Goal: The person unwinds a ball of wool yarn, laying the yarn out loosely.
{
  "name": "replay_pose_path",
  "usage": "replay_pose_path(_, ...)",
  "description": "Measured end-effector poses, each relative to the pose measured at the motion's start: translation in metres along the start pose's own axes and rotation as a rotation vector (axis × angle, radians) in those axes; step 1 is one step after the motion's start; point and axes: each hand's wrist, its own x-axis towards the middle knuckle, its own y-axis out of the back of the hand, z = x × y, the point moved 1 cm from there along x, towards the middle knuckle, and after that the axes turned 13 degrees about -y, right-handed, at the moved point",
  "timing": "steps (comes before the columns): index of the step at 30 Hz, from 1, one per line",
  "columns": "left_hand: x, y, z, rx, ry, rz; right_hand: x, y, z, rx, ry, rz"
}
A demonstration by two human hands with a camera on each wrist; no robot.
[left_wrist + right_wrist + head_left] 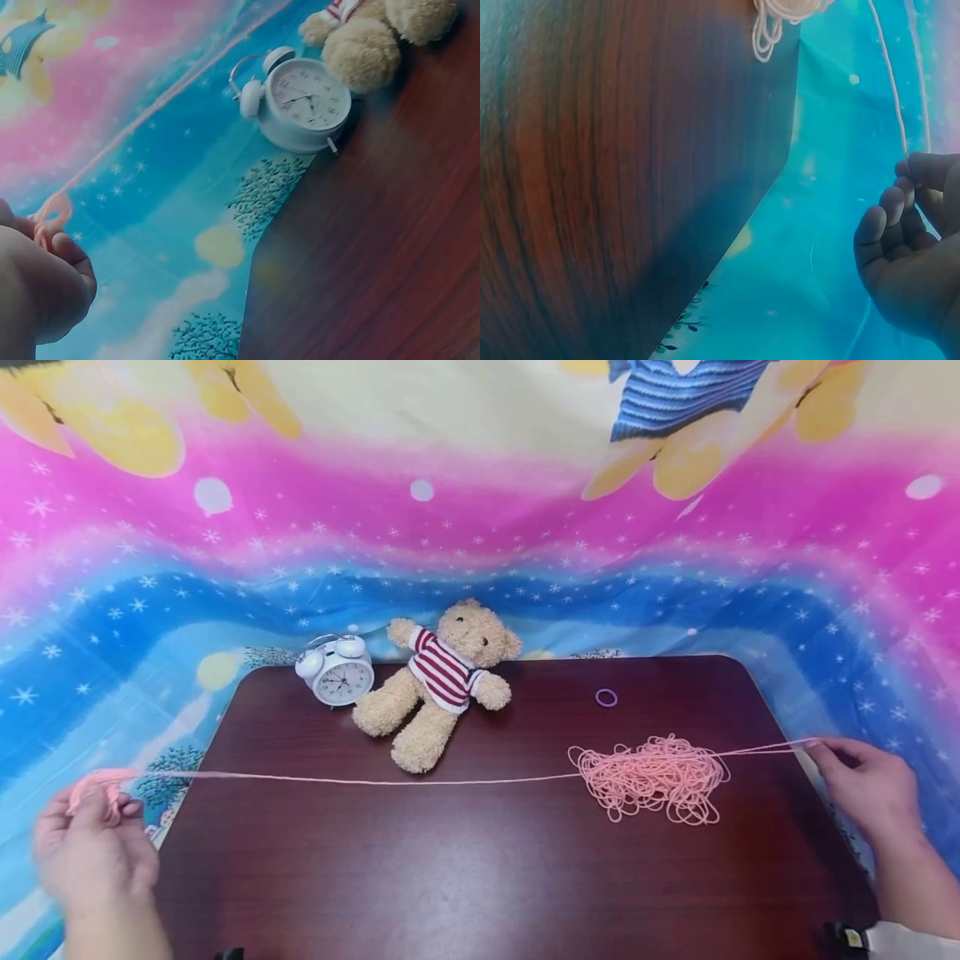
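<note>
Off the table's left side, my left hand point(97, 847) grips a small bunch of pink yarn point(105, 781). From it a strand point(390, 782) runs nearly straight across to a loose, tangled heap of the same yarn point(652, 777) on the right half of the table. Beyond the right edge, my right hand point(870, 781) pinches yarn between thumb and forefinger, with two strands point(757, 750) drawn from the heap. In the right wrist view its other fingers point(870, 225) are bent. The left wrist view shows loops of yarn point(54, 214) at the left hand's fingers.
A white twin-bell alarm clock point(341, 677) stands at the table's back left. Beside it lies a teddy bear point(442, 681) in a striped shirt. A purple ring point(606, 697) lies behind the heap. The dark wooden table point(360, 877) meets a printed cloth backdrop point(450, 560).
</note>
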Motion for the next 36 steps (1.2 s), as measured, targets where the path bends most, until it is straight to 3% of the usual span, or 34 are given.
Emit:
replay_pose_path(2,0.003,0.001,0.004,-0.019,-0.034,0.047,0.002,0.0,0.003,0.0,-0.007,0.012)
replay_pose_path(7,0.004,0.001,0.006,-0.03,-0.074,0.046,0.002,0.002,0.008,0.001,-0.011,0.037)
replay_pose_path(15,-0.014,-0.006,-0.005,-0.055,0.02,-0.037,-0.008,-0.003,-0.004,0.039,0.033,0.011)
replay_pose_path(18,-0.025,-0.012,-0.009,-0.071,0.069,-0.049,-0.013,-0.008,-0.011,0.052,0.108,0.015)
replay_pose_path(22,-0.041,-0.024,-0.014,-0.061,0.103,-0.12,-0.021,-0.017,-0.025,0.061,0.217,0.036)
replay_pose_path(31,-0.087,-0.046,-0.028,-0.056,0.086,-0.33,-0.049,-0.037,-0.064,0.039,0.461,-0.009)
replay_pose_path(36,-0.104,-0.053,-0.035,-0.003,0.105,-0.43,-0.065,-0.043,-0.082,-0.02,0.629,-0.061)
